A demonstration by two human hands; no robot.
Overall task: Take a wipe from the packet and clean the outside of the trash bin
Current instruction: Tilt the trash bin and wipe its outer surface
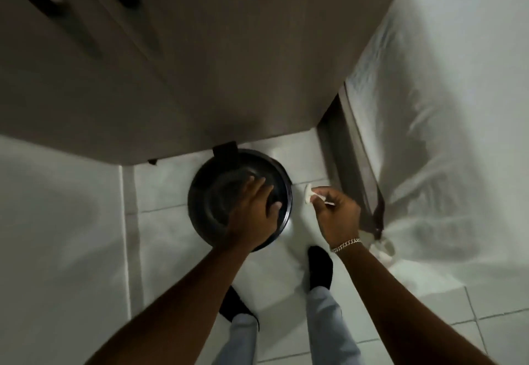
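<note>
Trash bin, round black plastic [209, 192], sat under our flat, spread left hand [253, 215]; right fingers [323, 197] pinched a small white object [310, 197], perhaps a wipe; it could slip.

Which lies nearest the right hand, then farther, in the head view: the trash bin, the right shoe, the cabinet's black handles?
From the right hand:
1. Trash bin, just left of it.
2. Right shoe, below it on the floor.
3. Black handles, far upper left.

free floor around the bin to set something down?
Bare tile left of the trash bin, out to the white wall. Crowded right and near side: right hand with a small white item, bed frame, both feet. Left hand covers the lid.
</note>
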